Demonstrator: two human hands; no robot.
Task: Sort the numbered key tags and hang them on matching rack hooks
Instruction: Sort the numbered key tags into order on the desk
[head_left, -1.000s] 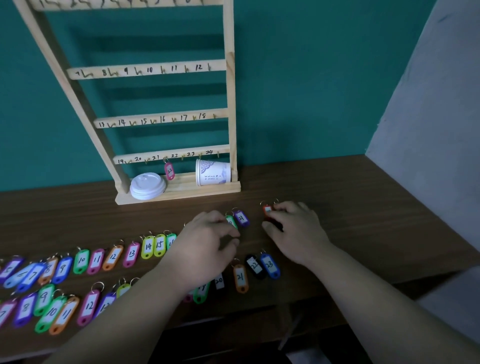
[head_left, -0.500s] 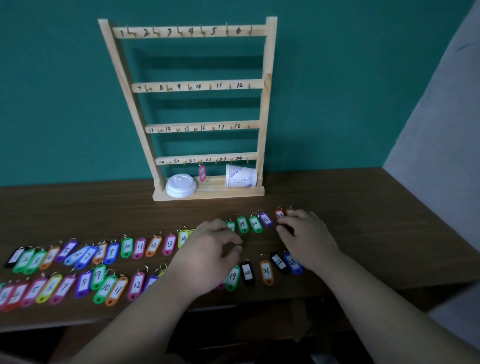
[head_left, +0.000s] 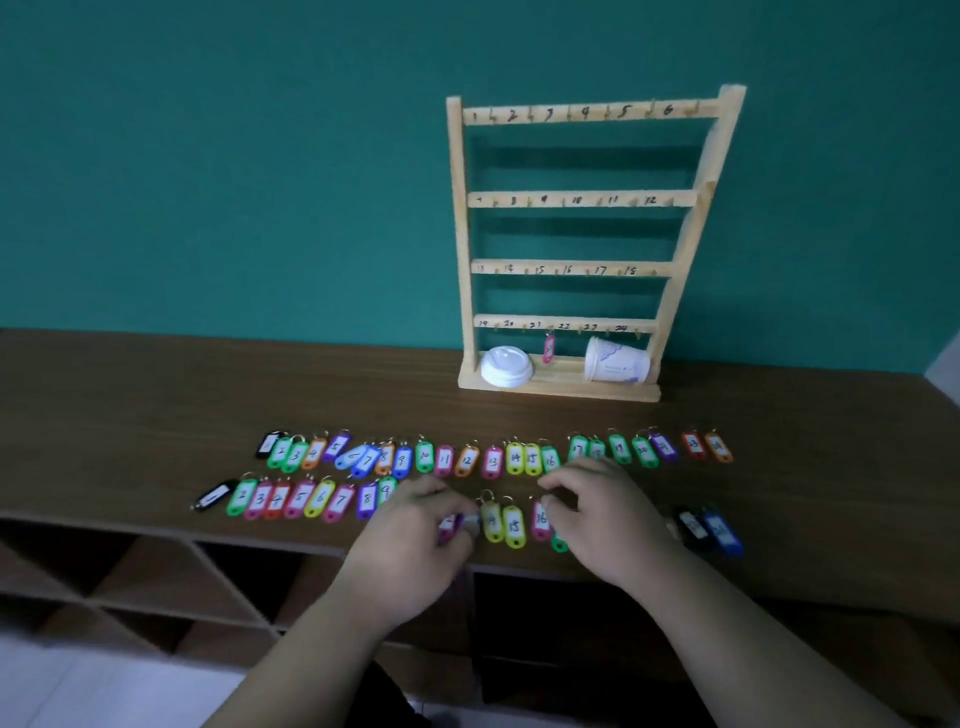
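Note:
A wooden key rack (head_left: 571, 200) with four rails numbered 1 to 24 stands at the back of the table. One pink tag (head_left: 548, 348) hangs from its bottom rail. Two rows of coloured numbered tags lie on the table, a back row (head_left: 467, 460) and a front row (head_left: 291, 499). Both hands hover over the front row. My left hand (head_left: 415, 540) has curled fingers that pinch a purple-pink tag (head_left: 449, 525) beside yellow tag 14 (head_left: 492, 522). My right hand (head_left: 602, 514) pinches at the ring of pink tag 16 (head_left: 541, 519). Several tags are hidden under the hands.
A white cup lid (head_left: 506, 366) and a tipped paper cup (head_left: 615, 361) lie on the rack's base. The dark wooden table (head_left: 156, 405) stands against a teal wall. A black and a blue tag (head_left: 719, 530) lie right of my right hand. Open shelf compartments (head_left: 156, 582) are below.
The view swung left, so the rack now sits to the right. Both hands moved from the back row's right end down to the middle of the front row.

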